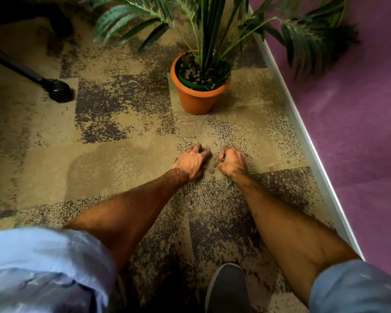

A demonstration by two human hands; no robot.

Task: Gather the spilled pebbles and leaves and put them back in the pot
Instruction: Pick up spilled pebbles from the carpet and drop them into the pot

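Observation:
An orange pot (195,99) with a green palm-like plant stands upright on the carpet, with brown pebbles and a leaf inside. In front of it both hands rest on the floor. My left hand (191,161) lies palm down with curled fingers on the carpet. My right hand (231,162) is curled around several brown pebbles. More pebbles (212,170) lie between the hands. Others are scattered to the right (278,177). A thin green leaf (254,172) pokes out beside my right wrist.
A purple wall with a white skirting board (307,145) runs along the right. A black chair leg with a castor (59,89) stands at the left. My grey shoe (227,288) is at the bottom. The carpet is mottled beige and dark.

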